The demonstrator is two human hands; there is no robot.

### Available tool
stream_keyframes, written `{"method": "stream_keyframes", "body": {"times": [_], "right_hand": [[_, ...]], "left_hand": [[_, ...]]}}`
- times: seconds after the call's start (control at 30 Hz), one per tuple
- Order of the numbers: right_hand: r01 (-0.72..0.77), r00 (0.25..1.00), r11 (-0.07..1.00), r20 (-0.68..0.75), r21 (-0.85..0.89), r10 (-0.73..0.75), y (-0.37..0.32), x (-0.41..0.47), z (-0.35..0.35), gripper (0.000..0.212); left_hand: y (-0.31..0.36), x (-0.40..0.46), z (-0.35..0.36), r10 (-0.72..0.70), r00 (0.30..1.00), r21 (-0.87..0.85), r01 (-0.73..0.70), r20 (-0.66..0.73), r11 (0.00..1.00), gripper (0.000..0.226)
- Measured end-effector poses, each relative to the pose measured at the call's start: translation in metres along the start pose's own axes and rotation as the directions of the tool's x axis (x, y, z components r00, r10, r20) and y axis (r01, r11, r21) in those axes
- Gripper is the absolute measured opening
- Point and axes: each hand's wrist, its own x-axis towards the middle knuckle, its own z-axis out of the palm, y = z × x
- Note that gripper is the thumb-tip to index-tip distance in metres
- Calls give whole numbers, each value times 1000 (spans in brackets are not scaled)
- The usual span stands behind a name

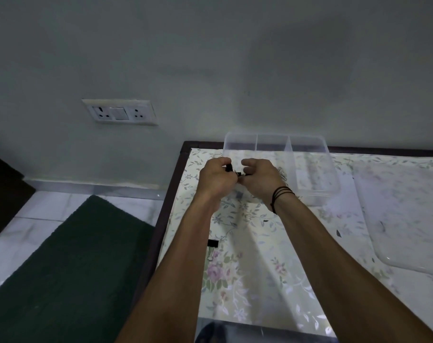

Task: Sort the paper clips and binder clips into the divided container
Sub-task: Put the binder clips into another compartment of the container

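Left hand (pixel 216 175) and right hand (pixel 258 175) pinch black clips (pixel 231 169) before container (pixel 309 169) at desk's (pixel 272 243) far edge. Risk: loose pinch drops clip outside compartments; stray clip (pixel 212 243) near left edge overlooked.

1 head-worn camera looks forward and down, close over the table (pixel 260 268).

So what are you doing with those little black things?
A person is sorting clips at a flowery table. Both hands are up close to the clear divided container. The left hand grips a black binder clip, and the right hand pinches another small black clip. One more binder clip lies by the left forearm.
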Motion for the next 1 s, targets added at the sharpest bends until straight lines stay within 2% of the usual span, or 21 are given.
{"method": "stream_keyframes", "body": {"times": [0.1,0.23,0.4,0.5,0.6,0.63,0.7,0.77,0.87,0.93,1.0], "right_hand": [[4,1000,1000,-17,-2,-4,1,0,1,59],[23,999,999,-49,22,-22,3,-7,1,56],[54,992,998,-112,24,-51,6,-25,-1,52],[93,982,996,-162,-5,-92,8,-35,-4,45],[187,961,974,-182,-126,-208,9,-45,-3,30],[240,949,948,-155,-211,-275,12,-48,0,27],[356,915,846,-37,-397,-402,25,-54,9,25],[430,889,715,121,-552,-441,42,-57,20,33],[455,890,613,340,-645,-303,67,-58,31,55],[468,881,528,426,-709,-208,81,-57,34,69],[480,874,460,453,-747,-177,91,-57,33,72]], "left_hand": [[-3,5,-2,-34,999,-29,35,34,999,59],[-2,0,-6,-77,991,-86,86,111,993,76],[-1,-7,-11,-81,987,-129,98,136,987,81],[-2,-13,-17,-24,995,-106,34,93,994,67],[-7,-29,-28,86,996,74,-89,38,993,28],[-11,-34,-32,120,992,197,-125,33,973,18],[-22,-44,-42,141,988,466,-151,57,872,12],[-29,-53,-51,42,991,649,-114,124,752,15],[-33,-67,-50,-153,955,815,-128,256,565,38],[-38,-71,-40,-182,939,858,-175,293,482,48],[-46,-68,-30,-155,946,879,-194,286,436,51]]}}
